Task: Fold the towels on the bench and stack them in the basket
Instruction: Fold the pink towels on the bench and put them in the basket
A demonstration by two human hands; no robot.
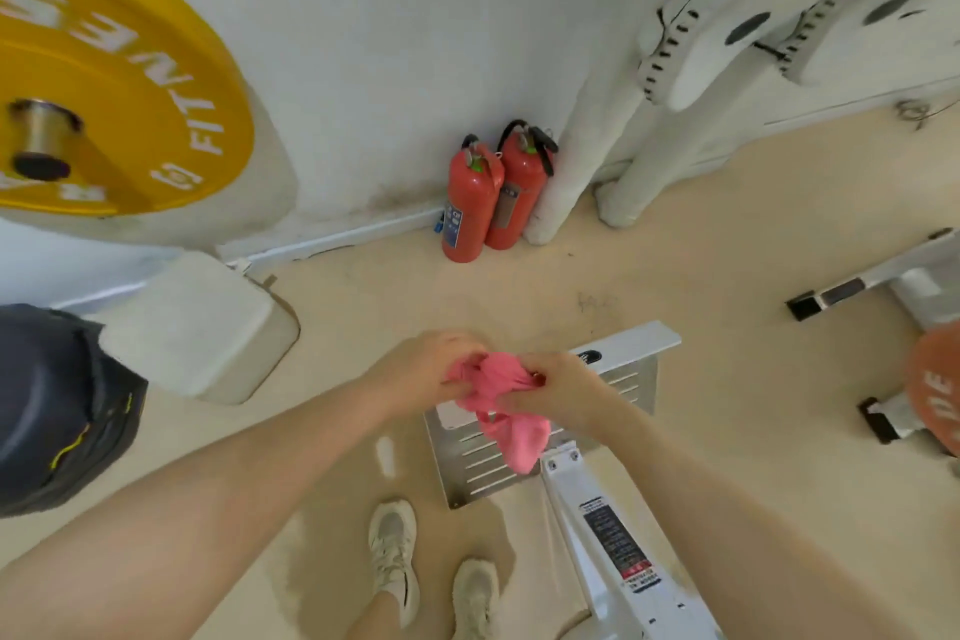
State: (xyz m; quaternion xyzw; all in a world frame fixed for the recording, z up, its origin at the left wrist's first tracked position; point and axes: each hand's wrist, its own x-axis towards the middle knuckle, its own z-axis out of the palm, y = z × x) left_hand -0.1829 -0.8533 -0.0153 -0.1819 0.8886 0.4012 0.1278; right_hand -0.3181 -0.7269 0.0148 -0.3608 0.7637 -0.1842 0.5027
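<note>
— While both arms reach forward in the head view, what are they holding?

— A pink towel (496, 395), bunched up in the air. The left hand (421, 369) grips its left end with curled fingers, and the right hand (563, 387) pinches the other end, thumb and fingers closed on the cloth.

— Which way does the towel run?

— Its gathered upper part runs roughly side to side between the two hands. From there a loose tail hangs down and a little toward the right hand's side, ending in a rounded flap below the right wrist. So the long axis is mostly vertical in the hanging part; the crumpling hides its true edges.

— What lies under the hands?

— A slotted metal footplate (483, 463) of a white machine, with the machine's white beam (602, 551) running back toward the person on the right hand's side. The towel hangs above the plate, and I cannot tell if it touches it. Two pale sneakers (395, 556) stand on the beige floor (727, 379) below the left forearm.

— And beyond the hands?

— Two red fire extinguishers (493, 198) stand against the white wall. Far out past the left hand hangs a yellow weight plate (130, 78), with a dark bag (57, 411) and a white pad (202, 327) beneath it.
</note>
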